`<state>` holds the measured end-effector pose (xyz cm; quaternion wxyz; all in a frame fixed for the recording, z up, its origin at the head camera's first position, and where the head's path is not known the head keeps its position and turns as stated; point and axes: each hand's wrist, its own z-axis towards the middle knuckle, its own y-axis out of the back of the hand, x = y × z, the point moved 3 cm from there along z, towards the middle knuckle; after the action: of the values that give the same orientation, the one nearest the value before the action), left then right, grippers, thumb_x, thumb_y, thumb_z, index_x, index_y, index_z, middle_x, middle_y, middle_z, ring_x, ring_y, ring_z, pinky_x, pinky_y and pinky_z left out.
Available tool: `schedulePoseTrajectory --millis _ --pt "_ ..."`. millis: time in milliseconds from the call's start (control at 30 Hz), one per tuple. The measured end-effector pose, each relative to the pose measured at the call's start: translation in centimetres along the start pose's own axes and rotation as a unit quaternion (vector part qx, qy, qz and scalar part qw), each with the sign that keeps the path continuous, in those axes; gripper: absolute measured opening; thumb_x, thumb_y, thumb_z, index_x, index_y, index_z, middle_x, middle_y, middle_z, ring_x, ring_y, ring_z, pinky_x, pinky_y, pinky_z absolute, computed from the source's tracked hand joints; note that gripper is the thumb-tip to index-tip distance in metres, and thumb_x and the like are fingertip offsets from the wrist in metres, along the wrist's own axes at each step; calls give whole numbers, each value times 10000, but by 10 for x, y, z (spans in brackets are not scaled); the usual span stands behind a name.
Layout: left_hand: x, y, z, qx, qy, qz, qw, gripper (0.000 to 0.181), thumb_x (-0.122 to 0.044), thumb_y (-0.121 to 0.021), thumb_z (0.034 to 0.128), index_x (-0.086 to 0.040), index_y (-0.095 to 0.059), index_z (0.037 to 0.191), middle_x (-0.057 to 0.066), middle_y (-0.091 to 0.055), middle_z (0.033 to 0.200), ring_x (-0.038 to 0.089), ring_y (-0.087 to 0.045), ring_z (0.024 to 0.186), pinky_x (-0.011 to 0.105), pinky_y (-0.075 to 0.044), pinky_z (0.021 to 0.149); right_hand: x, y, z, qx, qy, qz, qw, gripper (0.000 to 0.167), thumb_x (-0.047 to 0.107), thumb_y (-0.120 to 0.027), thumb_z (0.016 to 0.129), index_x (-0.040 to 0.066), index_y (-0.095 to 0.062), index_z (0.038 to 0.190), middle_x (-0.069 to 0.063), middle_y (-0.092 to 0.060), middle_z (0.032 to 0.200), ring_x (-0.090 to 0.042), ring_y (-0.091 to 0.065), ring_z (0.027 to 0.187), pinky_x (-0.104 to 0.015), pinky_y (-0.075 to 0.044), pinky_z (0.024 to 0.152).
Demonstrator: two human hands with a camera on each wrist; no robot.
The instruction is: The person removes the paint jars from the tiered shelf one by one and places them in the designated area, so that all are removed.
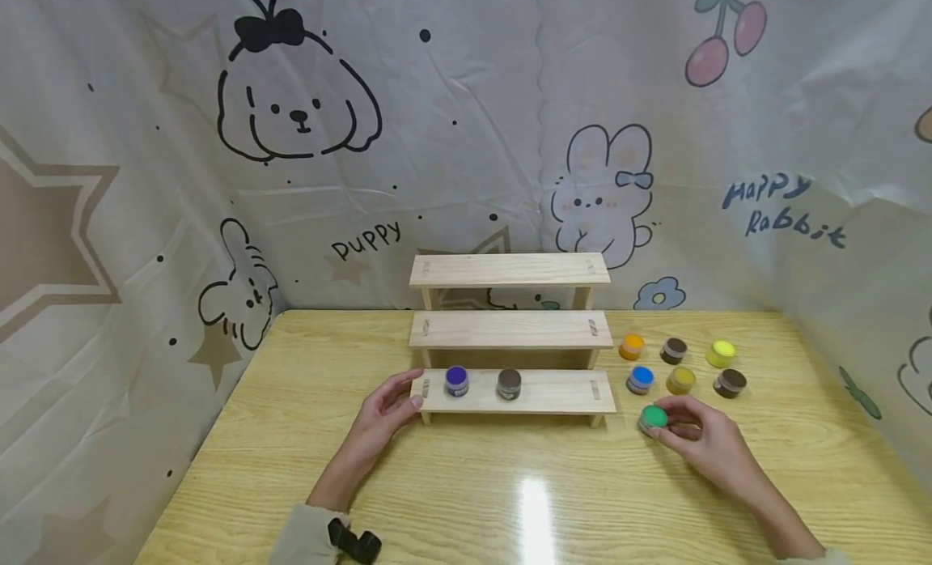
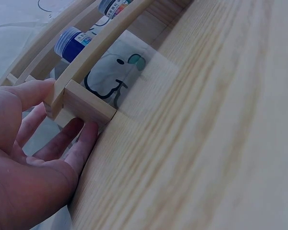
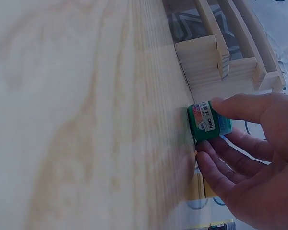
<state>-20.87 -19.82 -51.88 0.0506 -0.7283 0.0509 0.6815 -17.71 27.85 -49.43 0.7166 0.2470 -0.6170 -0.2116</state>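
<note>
A three-step wooden display rack (image 1: 510, 330) stands at the middle of the table. My left hand (image 1: 381, 409) grips the left end of its lowest step; in the left wrist view the thumb lies on the board's end and fingers touch the leg (image 2: 89, 103). On that step sit a purple paint jar (image 1: 456, 380) and a dark brown paint jar (image 1: 509, 384). Right of the rack, my right hand (image 1: 702, 435) pinches a green paint jar (image 1: 653, 418) between thumb and fingers. Its label faces the camera in the right wrist view, where the green jar (image 3: 206, 120) is at the tabletop.
Behind the right hand stand several more paint jars: orange (image 1: 631, 346), blue (image 1: 640, 380), ochre (image 1: 680, 380), yellow (image 1: 721, 354) and two dark ones (image 1: 673, 350). A printed curtain (image 1: 466, 144) hangs behind the wooden table (image 1: 437, 492).
</note>
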Motion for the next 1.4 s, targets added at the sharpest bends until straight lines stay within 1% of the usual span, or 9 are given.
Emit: schedulePoseTrajectory --millis 300,467,533,600,767,833,1067,1200,1400 --pt "-1 -1 2 38 -17 3 10000 508 -151 -680 1008 -98 -527 1489 192 -505 1479 287 -544 1300 298 -522 984 -2 2 0 6 100 -110 9999 356 33 -816 869 -43 -659 1179 -165 -690 1116 -77 -667 919 -198 -570 792" --pt "-1 -1 2 57 -28 -1 10000 508 -148 -680 1007 -95 -526 1489 195 -506 1477 289 -543 1299 294 -521 982 3 4 -3 48 77 -128 9999 416 92 -818 886 -55 -643 1233 -191 -681 1158 -247 -687 998 -251 -584 825" --pt "-1 -1 1 46 -25 7 10000 510 -155 -683 1006 -97 -527 1489 192 -504 1480 288 -542 1301 289 -518 984 8 8 -3 -27 146 -157 9998 431 126 -816 896 -47 -642 1251 -198 -677 1186 -290 -675 1039 -249 -580 839" --pt "0 0 1 37 -23 15 10000 510 -161 -685 1006 -100 -529 1488 189 -503 1482 291 -539 1304 287 -517 985 14 12 -2 -174 291 -158 9993 426 139 -812 903 -41 -645 1251 -202 -674 1208 -237 -664 1068 -214 -566 846" --pt "-1 1 -1 20 -39 44 10000 506 -167 -687 1004 -106 -535 1484 183 -504 1484 300 -531 1312 301 -515 992 31 17 4 -499 750 -14 9959 374 76 -801 901 -27 -661 1233 -198 -678 1201 39 -590 1049 -112 -508 859" --pt "-1 1 -1 19 -30 58 10000 504 -169 -688 1004 -112 -538 1482 176 -503 1487 298 -527 1317 307 -514 996 39 15 6 -501 869 132 9949 369 61 -794 904 -17 -661 1239 -189 -676 1200 56 -580 1057 -108 -501 875" --pt "-1 1 0 -20 -21 112 9999 496 -168 -693 1001 -113 -550 1473 170 -517 1471 281 -542 1298 277 -522 972 66 4 14 -365 1212 662 9897 343 30 -776 911 15 -659 1233 -153 -666 1201 -18 -625 1070 -162 -518 912" --pt "-3 1 -1 1 7 68 10000 502 -167 -691 1002 -109 -543 1479 175 -512 1473 277 -545 1295 285 -521 978 78 -2 20 -285 1342 766 9876 322 39 -766 923 18 -662 1227 -138 -669 1197 -34 -638 1054 -174 -527 906" --pt "-3 0 -2 1 76 -21 10000 509 -164 -692 1002 -113 -537 1484 180 -504 1479 290 -542 1299 333 -523 995 90 -12 27 -239 1467 899 9848 332 67 -769 928 19 -663 1239 -124 -679 1205 -159 -655 1089 -215 -537 922"
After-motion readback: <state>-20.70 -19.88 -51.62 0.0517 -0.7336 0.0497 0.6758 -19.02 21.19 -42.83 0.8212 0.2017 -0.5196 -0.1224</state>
